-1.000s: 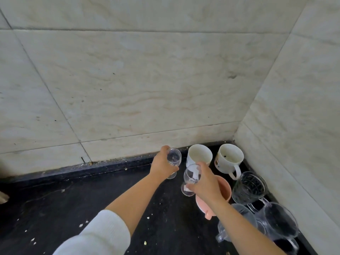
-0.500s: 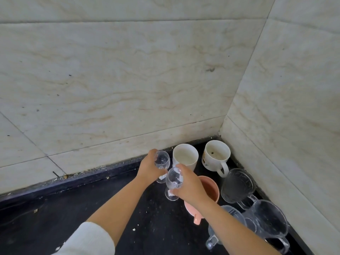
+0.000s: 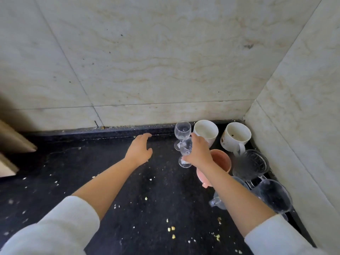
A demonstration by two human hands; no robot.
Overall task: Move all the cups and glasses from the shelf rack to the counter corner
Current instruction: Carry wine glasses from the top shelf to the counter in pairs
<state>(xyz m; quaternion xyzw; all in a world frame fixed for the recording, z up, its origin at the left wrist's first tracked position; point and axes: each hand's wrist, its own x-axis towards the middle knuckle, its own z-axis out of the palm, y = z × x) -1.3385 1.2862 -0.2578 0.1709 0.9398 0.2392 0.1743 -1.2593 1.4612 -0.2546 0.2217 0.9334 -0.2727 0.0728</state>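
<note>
I see my left hand (image 3: 140, 149) hovering over the black counter (image 3: 110, 181) with its fingers spread and relaxed, grasping nothing. It sits at about nine o'clock from the cluster of cups, well apart from the nearest glass.

My right hand (image 3: 199, 152) is wrapped around the bowl of a small stemmed glass (image 3: 185, 153), fingers curled on it. The glass's foot is at or just above the counter; I cannot tell whether it touches. A second stemmed glass (image 3: 182, 131) stands upright and free at twelve o'clock from the held one, just beside the back wall's base.

At three o'clock from that free glass stands a white cup (image 3: 205, 130), partly behind my right hand. Further toward three o'clock, in the very corner, is a white mug (image 3: 236, 136) with its handle facing me and dark specks inside. A pink cup (image 3: 221, 161) sits at six o'clock from the white cup, partly covered by my right wrist. At three o'clock from the pink cup is a patterned glass mug (image 3: 250, 163), and at five o'clock from it a clear glass mug (image 3: 274, 196) along the right wall. Another glass mug (image 3: 219, 199) shows partly under my right forearm.

Pale crumbs (image 3: 171, 228) are scattered over the counter. A wooden edge (image 3: 14, 140) shows at the far nine o'clock side.
</note>
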